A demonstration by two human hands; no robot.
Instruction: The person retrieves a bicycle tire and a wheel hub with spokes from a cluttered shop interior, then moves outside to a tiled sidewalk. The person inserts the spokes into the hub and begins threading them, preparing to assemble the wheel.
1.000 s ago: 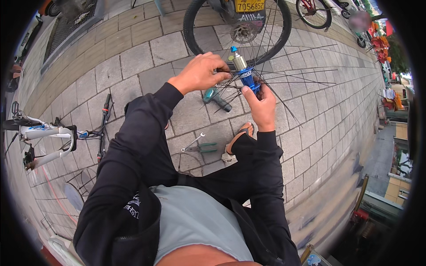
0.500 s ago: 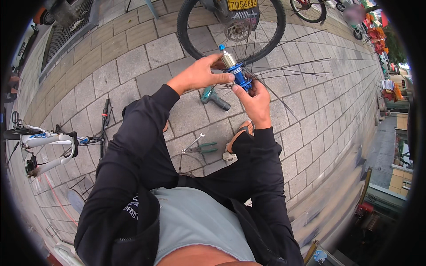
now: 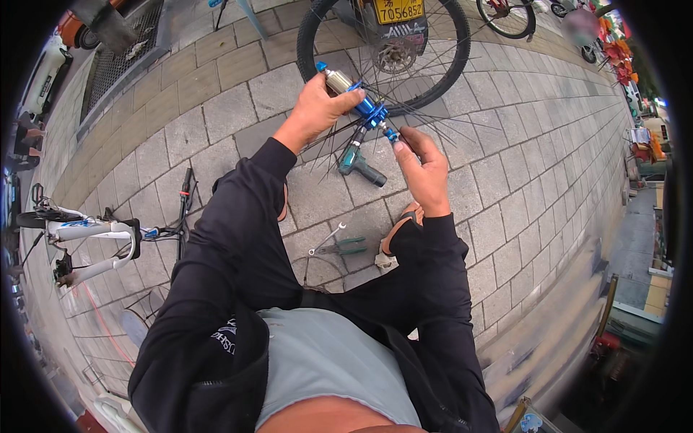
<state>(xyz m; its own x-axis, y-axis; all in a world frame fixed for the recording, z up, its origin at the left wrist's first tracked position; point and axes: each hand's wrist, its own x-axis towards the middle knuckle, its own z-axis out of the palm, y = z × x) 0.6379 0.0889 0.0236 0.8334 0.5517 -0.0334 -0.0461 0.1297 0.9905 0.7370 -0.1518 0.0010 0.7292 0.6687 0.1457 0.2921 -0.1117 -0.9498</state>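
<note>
Raised in front of me is a bicycle hub (image 3: 368, 108) with a blue shell, a silver freehub body and thin black spokes fanning out from it. My left hand (image 3: 315, 110) is closed round its silver end, thumb on top, with a blue tip showing beyond the fingers. My right hand (image 3: 424, 172) pinches the blue end nut (image 3: 390, 135) on the axle's near end. Below the hub, a teal and black cordless drill (image 3: 362, 168) lies on the paving.
Between my feet lie a combination wrench (image 3: 328, 238) and green-handled pliers (image 3: 346, 247). A bicycle wheel (image 3: 462, 68) and a vehicle with a yellow plate (image 3: 400, 10) stand ahead. To the left is a white bicycle frame (image 3: 86, 229); another bicycle wheel (image 3: 533, 22) stands at far right.
The hub has tilted, its silver end swinging left. My right hand has shifted from the blue shell to the end nut, which now sits out from the shell.
</note>
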